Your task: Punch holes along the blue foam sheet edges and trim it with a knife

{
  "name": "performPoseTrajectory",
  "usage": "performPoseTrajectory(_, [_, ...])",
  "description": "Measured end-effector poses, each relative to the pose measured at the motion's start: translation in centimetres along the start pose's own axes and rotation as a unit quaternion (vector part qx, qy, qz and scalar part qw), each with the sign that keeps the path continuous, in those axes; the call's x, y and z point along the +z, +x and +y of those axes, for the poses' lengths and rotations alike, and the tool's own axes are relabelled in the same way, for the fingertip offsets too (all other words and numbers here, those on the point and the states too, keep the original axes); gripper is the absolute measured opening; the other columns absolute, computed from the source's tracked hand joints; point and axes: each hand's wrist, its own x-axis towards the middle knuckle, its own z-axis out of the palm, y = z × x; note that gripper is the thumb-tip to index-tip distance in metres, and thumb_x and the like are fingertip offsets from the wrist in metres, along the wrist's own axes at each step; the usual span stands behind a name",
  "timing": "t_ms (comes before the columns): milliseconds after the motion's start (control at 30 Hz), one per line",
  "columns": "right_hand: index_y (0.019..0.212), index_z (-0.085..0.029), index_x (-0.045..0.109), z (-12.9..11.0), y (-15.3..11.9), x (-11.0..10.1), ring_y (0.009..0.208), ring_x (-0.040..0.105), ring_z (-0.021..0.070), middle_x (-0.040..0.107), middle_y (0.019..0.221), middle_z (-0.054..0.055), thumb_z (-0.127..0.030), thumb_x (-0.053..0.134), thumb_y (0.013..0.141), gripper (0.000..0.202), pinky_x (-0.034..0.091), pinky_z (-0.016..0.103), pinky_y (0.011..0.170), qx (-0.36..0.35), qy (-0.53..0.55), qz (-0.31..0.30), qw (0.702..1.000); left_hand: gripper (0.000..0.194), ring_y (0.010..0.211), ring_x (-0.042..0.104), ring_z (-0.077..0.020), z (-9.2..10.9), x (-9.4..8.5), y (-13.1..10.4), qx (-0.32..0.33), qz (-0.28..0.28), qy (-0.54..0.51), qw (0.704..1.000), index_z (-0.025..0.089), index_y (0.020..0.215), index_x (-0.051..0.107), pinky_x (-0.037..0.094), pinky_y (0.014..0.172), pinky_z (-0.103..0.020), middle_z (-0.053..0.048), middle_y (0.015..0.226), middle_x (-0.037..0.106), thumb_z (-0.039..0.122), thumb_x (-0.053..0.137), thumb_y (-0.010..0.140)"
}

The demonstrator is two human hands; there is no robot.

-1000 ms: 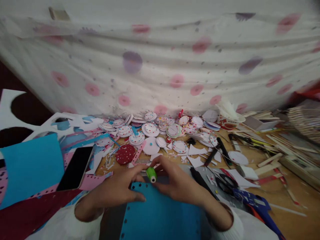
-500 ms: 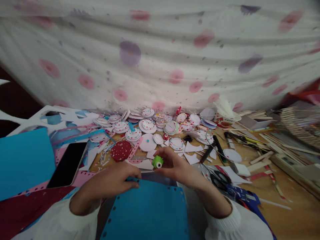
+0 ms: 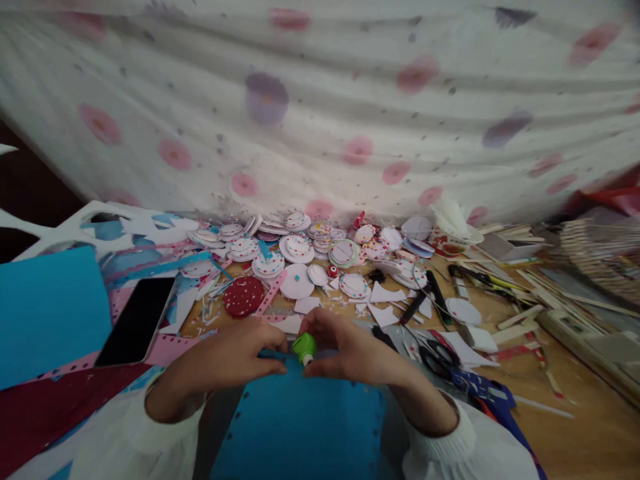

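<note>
A blue craft sheet lies in front of me, with small punched holes along its left, right and far edges. My left hand pinches its far edge near the left corner, thumb on the near side. My right hand holds a small green paper punch between thumb and fingers, right at the far edge of the sheet. The punch is tilted, with its white end turned toward me. Whether the sheet sits inside its slot, I cannot tell.
Behind the hands lie many decorated paper discs and a dark red disc. To the left are a phone and another blue sheet. Scissors, a blue glue gun and wooden sticks lie to the right.
My right hand has brought the green punch left and down to the sheet's far edge and turned it. My left hand stays on the edge, slightly further right.
</note>
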Motion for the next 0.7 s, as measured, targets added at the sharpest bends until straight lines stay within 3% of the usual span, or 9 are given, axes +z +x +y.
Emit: performPoseTrajectory(700, [0.107,-0.017,0.059,-0.77,-0.48,0.46,0.091,0.061,0.0178,0.063,0.097,0.002,-0.005,0.068,0.072,0.038,0.049,0.031,0.083,-0.015,-0.196,0.040,0.980,0.016,0.079,0.064,-0.0198,0.02,0.30,-0.18,-0.018,0.006,0.035,0.999,0.017,0.086,0.069,0.040,0.065,-0.025,-0.002,0.084,0.071,0.028,0.058,0.085])
